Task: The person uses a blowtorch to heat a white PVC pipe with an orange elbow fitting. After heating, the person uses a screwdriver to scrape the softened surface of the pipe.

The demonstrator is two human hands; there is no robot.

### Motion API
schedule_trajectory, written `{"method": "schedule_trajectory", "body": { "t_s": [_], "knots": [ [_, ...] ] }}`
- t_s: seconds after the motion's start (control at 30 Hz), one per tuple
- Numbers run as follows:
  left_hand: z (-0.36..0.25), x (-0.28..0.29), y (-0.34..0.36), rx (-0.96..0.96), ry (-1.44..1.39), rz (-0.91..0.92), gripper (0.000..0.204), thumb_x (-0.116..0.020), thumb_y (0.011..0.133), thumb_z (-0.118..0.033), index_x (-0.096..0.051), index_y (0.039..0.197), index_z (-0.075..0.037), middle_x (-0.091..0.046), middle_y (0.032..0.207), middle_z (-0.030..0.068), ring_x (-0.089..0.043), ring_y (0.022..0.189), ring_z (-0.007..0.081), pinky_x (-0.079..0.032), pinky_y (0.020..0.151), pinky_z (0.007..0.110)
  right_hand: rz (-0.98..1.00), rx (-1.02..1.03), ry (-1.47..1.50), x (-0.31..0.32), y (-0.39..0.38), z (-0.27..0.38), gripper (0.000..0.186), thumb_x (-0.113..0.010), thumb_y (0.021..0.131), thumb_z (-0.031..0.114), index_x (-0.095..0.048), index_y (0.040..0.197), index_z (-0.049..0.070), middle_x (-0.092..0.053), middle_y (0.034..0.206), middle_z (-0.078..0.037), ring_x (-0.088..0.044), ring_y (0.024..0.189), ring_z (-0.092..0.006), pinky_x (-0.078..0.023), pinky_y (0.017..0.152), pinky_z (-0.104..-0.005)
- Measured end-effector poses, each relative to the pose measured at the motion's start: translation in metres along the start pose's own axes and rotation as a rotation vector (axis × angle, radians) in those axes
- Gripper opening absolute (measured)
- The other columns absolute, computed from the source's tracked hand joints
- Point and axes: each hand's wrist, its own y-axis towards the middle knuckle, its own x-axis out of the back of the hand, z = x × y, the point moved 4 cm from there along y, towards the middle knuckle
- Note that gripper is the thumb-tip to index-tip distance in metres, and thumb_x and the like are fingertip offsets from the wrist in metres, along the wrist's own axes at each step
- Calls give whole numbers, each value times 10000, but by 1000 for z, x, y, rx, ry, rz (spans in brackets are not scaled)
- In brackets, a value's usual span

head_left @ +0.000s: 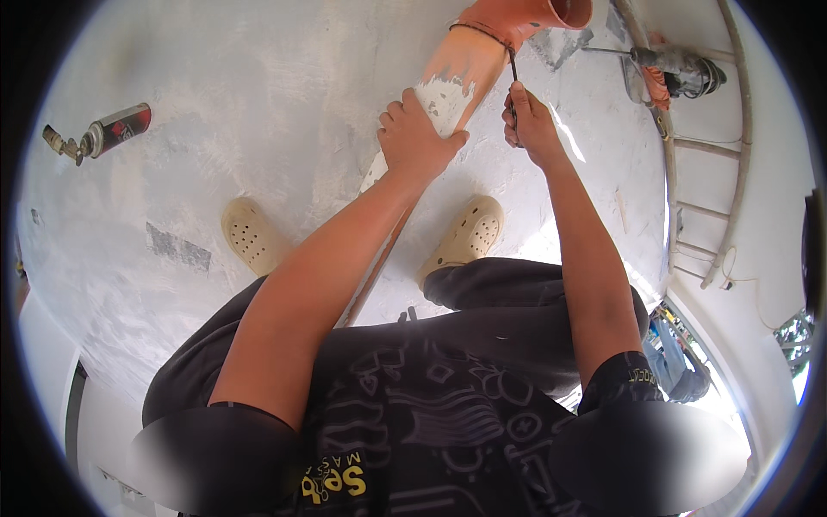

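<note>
A long pipe [465, 62], orange near its far end and covered in flaking white paint lower down, slants up the floor between my feet. At its far end is an orange-red elbow fitting [508, 19] with an open mouth at the right. My left hand [415, 138] grips the pipe over the white part, thumb on the right side. My right hand [532, 127] is closed round a thin dark rod-like tool [513, 69]. The tool's tip meets the seam between pipe and fitting; its handle is mostly hidden in my fingers.
A gas canister with a torch head [119, 129] lies on the grey floor at far left. At the right, a power drill [689, 73] with a long bit lies by a wooden ladder [706, 151]. My beige clogs [469, 231] flank the pipe.
</note>
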Motion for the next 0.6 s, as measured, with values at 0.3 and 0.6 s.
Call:
{"method": "schedule_trajectory", "body": {
  "t_s": [0.3, 0.6],
  "knots": [
    [-15, -13, 6, -117, 125, -37, 1220, -901, 770, -651, -307, 1589, 30, -464, 1483, 270, -478, 1401, 439, -413, 1135, 602, -254, 207, 145, -22, 27, -65, 480, -477, 1165, 479, -589, 974, 54, -495, 666, -8, -480, 526, -110, -414, 451, -298],
    [-10, -15, 16, -141, 49, -35, 1184, -911, 748, -647, -370, 1557, 28, -519, 1423, 241, -538, 1352, 416, -511, 1083, 535, -322, 471, -492, 52, 56, -37, 524, -559, 1073, 506, -754, 997, 25, -668, 731, -261, -669, 678, -443, -548, 687, -469]
  ]
}}
